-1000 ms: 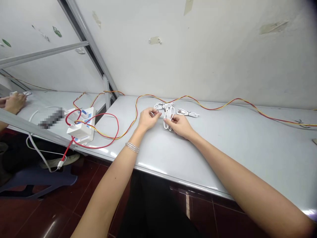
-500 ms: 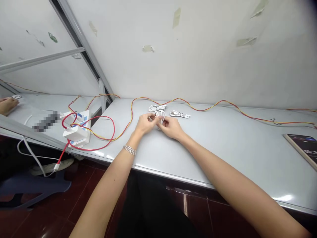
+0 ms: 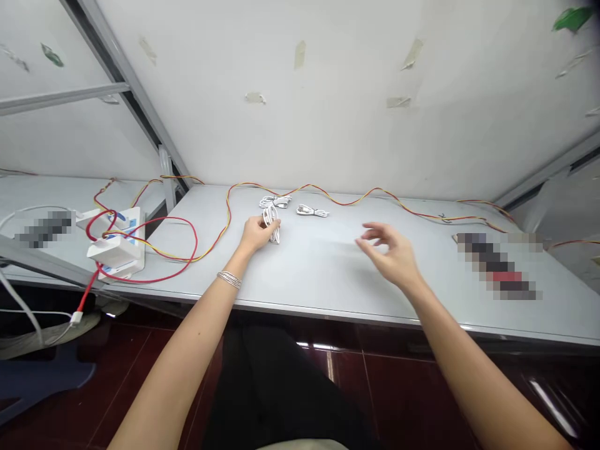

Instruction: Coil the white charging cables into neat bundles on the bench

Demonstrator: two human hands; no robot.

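- The white wall panel (image 3: 328,137) fills the back, its top cut off by the frame edge; scraps of tape cling to it, too small to read in detail.
- The grey table (image 3: 319,275) runs across the view, its right end out of frame.
- The dark red floor (image 3: 126,375) shows only in part, covered in the middle by black trousers (image 3: 281,387).
- The blue stool (image 3: 42,381) at lower left is cut by the edge.
- The red-and-yellow wire (image 3: 347,203) winds along the back of the table; loops overlap near the white power strip (image 3: 135,244), whose sockets are partly hidden by adapters.
- A blurred-out object (image 3: 497,265) lies on the right, its form masked; another masked patch sits at far left.
- The right hand (image 3: 387,250) has thumb and fingers apart, beside bare tabletop; whether it touches the surface is hard to tell.
- The left hand (image 3: 257,233) is closed around a white cable bundle (image 3: 270,217), the fingers hiding part of its coils.
- A tied bundle (image 3: 275,202) lies just behind that hand, a second tied bundle (image 3: 312,212) to its right; their plug ends are hard to make out.
- A silvery bracelet (image 3: 229,279) rings the left wrist.
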